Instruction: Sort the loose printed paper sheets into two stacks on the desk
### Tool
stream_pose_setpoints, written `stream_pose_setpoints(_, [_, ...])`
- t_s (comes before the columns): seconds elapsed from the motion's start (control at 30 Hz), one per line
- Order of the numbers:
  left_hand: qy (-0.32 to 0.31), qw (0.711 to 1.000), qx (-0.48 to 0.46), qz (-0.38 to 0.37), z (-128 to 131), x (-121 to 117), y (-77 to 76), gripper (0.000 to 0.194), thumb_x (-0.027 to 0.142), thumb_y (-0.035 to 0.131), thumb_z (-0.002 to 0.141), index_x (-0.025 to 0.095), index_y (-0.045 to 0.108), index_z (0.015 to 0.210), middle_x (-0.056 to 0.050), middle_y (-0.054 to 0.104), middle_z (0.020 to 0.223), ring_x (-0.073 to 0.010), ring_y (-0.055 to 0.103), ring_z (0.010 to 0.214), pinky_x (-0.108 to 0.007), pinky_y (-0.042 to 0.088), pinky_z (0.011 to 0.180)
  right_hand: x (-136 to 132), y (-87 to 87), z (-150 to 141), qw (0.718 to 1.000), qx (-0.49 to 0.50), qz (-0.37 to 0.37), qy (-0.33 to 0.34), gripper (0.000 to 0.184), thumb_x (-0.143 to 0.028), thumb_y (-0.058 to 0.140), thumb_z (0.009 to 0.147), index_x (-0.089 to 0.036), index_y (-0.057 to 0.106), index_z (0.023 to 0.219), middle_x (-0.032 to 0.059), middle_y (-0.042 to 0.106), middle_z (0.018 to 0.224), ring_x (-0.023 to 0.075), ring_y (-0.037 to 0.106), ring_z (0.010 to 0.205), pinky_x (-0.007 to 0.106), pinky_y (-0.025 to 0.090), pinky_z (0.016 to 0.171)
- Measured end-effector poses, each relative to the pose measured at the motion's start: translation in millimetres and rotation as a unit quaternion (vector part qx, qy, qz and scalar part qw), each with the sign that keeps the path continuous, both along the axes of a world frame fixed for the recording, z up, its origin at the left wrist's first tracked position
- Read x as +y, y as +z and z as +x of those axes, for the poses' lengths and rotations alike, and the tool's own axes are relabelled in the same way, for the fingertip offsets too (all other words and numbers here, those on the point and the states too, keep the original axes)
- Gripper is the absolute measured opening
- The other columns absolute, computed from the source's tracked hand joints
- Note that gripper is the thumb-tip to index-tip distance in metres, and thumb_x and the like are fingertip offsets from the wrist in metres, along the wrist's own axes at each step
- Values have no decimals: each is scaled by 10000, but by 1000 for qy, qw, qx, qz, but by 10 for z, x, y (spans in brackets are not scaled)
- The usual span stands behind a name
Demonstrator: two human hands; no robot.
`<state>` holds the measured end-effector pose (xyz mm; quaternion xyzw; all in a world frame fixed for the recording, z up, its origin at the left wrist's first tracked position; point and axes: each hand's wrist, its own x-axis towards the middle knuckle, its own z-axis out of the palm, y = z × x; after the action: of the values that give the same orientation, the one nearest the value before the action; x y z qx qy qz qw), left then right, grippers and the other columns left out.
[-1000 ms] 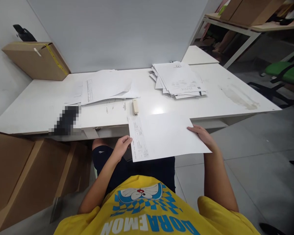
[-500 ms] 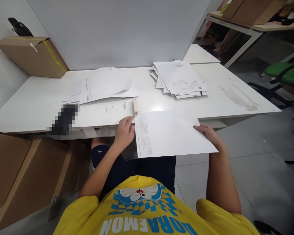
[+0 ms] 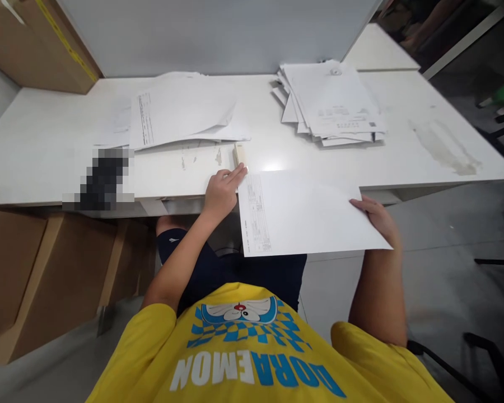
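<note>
A white printed sheet (image 3: 306,212), perhaps with others beneath it, extends over the table's front edge. My right hand (image 3: 376,215) pinches its right side, thumb on top and fingers underneath. At the sheet's far left corner lies a small cream stapler (image 3: 239,153), its near end covered by fingers. My left hand (image 3: 223,193) rests its outstretched fingertips on that end, beside the paper's left edge. Whether the corner sits inside the stapler's mouth is hidden.
On the white table (image 3: 33,162) lie a spread of papers (image 3: 185,109) at left and an uneven paper stack (image 3: 325,101) at right. A pixelated dark item (image 3: 103,179) is near the front edge. Cardboard boxes (image 3: 67,280) stand lower left; a grey partition (image 3: 218,39) rises behind.
My left hand has moved forward so its fingertips now lie over the stapler's near end. My right hand keeps hold of the sheet. The camera view has tilted down.
</note>
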<state>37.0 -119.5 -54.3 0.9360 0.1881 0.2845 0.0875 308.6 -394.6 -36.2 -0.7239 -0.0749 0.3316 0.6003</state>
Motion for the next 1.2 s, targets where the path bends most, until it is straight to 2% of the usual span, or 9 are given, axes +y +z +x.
stream_pose_setpoints(0.23, [-5,1000,-1,27,0,-41,-38,666,-56,338,881,220,516,1460,-57,585,1450,-241,578,1157,-411,486,879,44,27,-51,999,-19,1,-46,218,-245,723,530,-191,677,737,40,722,690,219,692,643,248,452,448])
stream_pose_setpoints(0.4, [4,999,4,47,-21,-43,-22,658,-53,334,883,214,514,1457,-50,567,1466,-229,596,1124,-394,494,869,68,61,-165,999,-14,4,-42,263,-282,721,507,-194,681,751,54,726,711,260,705,680,292,497,471])
stream_pose_setpoints(0.57, [9,997,14,69,-27,-45,-32,621,-14,335,916,197,486,1480,-57,543,1489,-227,587,1154,-380,486,879,-165,156,-311,998,1,-47,-34,287,-314,788,502,-239,692,763,39,727,730,266,688,634,331,522,459])
stream_pose_setpoints(0.7, [2,998,29,59,-34,-39,-21,632,6,319,921,195,443,1512,-62,494,1529,-226,601,1125,-378,475,887,-497,262,-303,989,-86,-33,-115,175,-309,753,509,-291,668,660,13,684,686,271,685,685,442,615,658])
stream_pose_setpoints(0.83, [2,999,39,33,-44,-40,-9,683,1,274,901,207,400,1540,-63,463,1550,-235,615,1105,-393,472,893,-581,239,-143,920,-287,72,-255,184,-323,686,512,-296,509,466,45,689,715,321,699,949,544,526,1012])
stream_pose_setpoints(0.9, [1,999,42,27,-47,-46,-6,703,5,279,891,219,379,1553,-55,450,1559,-245,612,1117,-401,470,900,-445,193,-32,895,-331,137,-265,145,-333,649,556,-302,517,505,49,732,831,328,660,1132,544,448,1106])
stream_pose_setpoints(0.97, [1,999,45,30,-51,-55,2,703,13,291,889,222,380,1554,-49,447,1562,-251,609,1128,-401,468,902,-210,155,91,893,-312,188,-263,78,-315,595,593,-295,524,567,51,737,901,314,624,1219,535,477,1073])
stream_pose_setpoints(1.1, [16,997,65,38,-63,-88,39,683,23,305,884,205,418,1532,-48,441,1567,-250,610,1112,-394,473,884,391,146,356,915,-212,210,-270,113,-347,447,643,-278,524,689,82,693,992,302,645,1162,463,604,831])
stream_pose_setpoints(1.2, [26,995,80,48,-79,-112,62,695,17,335,862,196,421,1528,-45,419,1582,-249,606,1109,-387,475,884,867,162,541,941,-172,170,-238,257,-315,364,722,-256,585,838,92,666,1069,236,678,1081,358,597,815])
